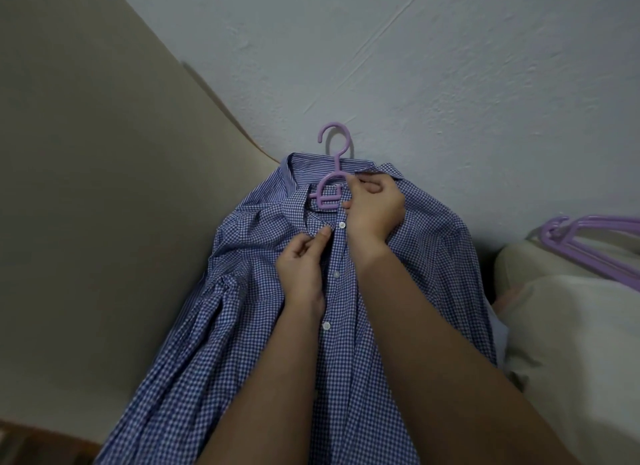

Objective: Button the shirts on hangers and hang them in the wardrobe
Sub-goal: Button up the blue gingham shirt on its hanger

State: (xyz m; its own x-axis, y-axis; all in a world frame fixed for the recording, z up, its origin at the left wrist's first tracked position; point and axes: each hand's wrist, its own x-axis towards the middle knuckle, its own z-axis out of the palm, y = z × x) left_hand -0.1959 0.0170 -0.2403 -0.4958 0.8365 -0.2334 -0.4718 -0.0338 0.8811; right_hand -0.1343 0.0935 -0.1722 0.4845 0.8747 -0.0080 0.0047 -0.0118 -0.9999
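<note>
Got left hand (301, 264) pinching the placket of the blue checked shirt (242, 326), right hand (375, 208) gripping its collar by the purple hanger (333, 137); spare hangers (588, 238) off right.

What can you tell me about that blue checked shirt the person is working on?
The blue-and-white gingham shirt looks like thin cotton, with small white buttons down its front. It lies front up on a pale grey surface, on a lilac plastic hanger whose hook sticks out past the collar. The left hand pinches the placket beside the top visible button; the right hand grips fabric by the collar.
</note>
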